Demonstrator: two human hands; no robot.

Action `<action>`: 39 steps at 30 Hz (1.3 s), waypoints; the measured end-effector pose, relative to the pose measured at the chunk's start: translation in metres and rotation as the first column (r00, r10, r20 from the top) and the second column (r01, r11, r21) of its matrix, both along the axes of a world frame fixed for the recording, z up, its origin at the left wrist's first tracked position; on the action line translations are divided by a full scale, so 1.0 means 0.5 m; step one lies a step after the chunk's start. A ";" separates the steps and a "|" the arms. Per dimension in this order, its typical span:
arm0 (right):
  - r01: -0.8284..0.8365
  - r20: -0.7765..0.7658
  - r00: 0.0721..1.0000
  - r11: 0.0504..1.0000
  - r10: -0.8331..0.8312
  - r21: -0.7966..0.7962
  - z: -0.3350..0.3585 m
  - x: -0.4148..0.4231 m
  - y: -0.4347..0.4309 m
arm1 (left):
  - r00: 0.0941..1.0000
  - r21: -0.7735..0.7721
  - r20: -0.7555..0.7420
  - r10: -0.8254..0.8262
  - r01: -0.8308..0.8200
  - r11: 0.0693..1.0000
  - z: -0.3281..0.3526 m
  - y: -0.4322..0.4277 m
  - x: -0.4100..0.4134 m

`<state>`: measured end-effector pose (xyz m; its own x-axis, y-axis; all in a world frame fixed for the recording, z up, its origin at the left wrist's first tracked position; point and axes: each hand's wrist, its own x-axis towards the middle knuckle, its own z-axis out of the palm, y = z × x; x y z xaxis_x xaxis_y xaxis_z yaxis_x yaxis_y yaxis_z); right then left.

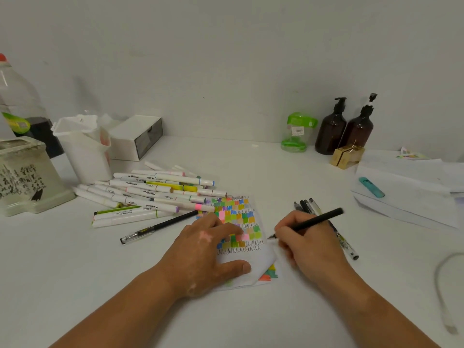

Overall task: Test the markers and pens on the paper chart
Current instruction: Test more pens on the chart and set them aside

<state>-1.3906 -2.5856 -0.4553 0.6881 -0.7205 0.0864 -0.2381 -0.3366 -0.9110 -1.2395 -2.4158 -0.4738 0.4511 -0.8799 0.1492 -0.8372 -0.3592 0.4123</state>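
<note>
Where the paper chart [241, 215] lies, white table [251, 169] against pale wall [226, 59].

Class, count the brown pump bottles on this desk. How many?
2. The left bottle stands just right of the green jar; the right bottle stands beside it, behind the gold boxes. None looks hidden.

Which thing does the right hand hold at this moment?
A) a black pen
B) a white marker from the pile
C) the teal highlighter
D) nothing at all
A: the right hand grips a black pen, with the tip at the right edge of the paper chart, while the left hand presses flat on the chart.
</note>
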 end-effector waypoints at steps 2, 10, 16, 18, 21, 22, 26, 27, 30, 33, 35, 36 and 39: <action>0.019 0.143 0.989 0.991 -0.038 0.130 0.008 -0.005 -0.012 | 0.996 -0.104 -0.093 0.010 -0.020 0.994 0.005 0.001 0.000; -0.196 0.353 0.931 0.941 0.091 0.275 0.019 -0.002 -0.003 | 0.891 -0.330 -0.453 0.011 -0.180 0.927 0.028 0.014 0.012; -0.316 0.448 0.879 0.904 0.165 0.289 0.033 -0.003 0.005 | 0.837 -0.375 -0.547 0.019 -0.265 0.888 0.034 0.011 0.008; -0.322 0.457 0.871 0.910 0.178 0.259 0.033 -0.005 0.005 | 0.837 -0.366 -0.545 0.041 -0.282 0.887 0.034 0.008 0.006; -0.347 0.470 0.864 0.893 0.183 0.289 0.029 -0.003 0.007 | 0.845 -0.366 -0.533 0.045 -0.278 0.888 0.039 0.007 0.001; -0.351 0.469 0.864 0.889 0.186 0.293 0.028 -0.003 0.008 | 0.848 -0.365 -0.528 0.044 -0.273 0.890 0.040 0.007 -0.001; -0.368 0.451 0.866 0.885 0.214 0.285 0.028 -0.001 0.014 | 0.856 -0.348 -0.515 0.046 -0.257 0.902 0.044 0.007 -0.009; -0.367 0.444 0.869 0.886 0.218 0.284 0.028 -0.001 0.015 | 0.857 -0.344 -0.512 0.048 -0.256 0.903 0.043 0.007 -0.009; -0.371 0.415 0.880 0.882 0.233 0.290 0.031 -0.002 0.020 | 0.867 -0.338 -0.496 0.045 -0.241 0.910 0.042 0.008 -0.009; -0.394 0.359 0.888 0.878 0.287 0.272 0.031 -0.002 0.029 | 0.884 -0.339 -0.467 0.030 -0.211 0.917 0.040 0.010 -0.012; -0.385 0.298 0.903 0.892 0.310 0.236 0.028 0.002 0.036 | 0.884 -0.342 -0.467 0.005 -0.186 0.921 0.039 0.008 -0.016; -0.378 0.278 0.908 0.897 0.312 0.228 0.027 0.004 0.039 | 0.884 -0.348 -0.468 -0.011 -0.173 0.922 0.038 0.006 -0.019; -0.366 0.261 0.915 0.904 0.307 0.221 0.023 0.010 0.043 | 0.887 -0.358 -0.462 -0.021 -0.165 0.919 0.039 0.002 -0.028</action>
<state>-1.3854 -2.5643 -0.4438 0.8793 -0.4655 0.1009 0.0579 -0.1057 -0.9927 -1.2535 -2.4145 -0.4543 0.6094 -0.7593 0.2282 -0.5053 -0.1502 0.8498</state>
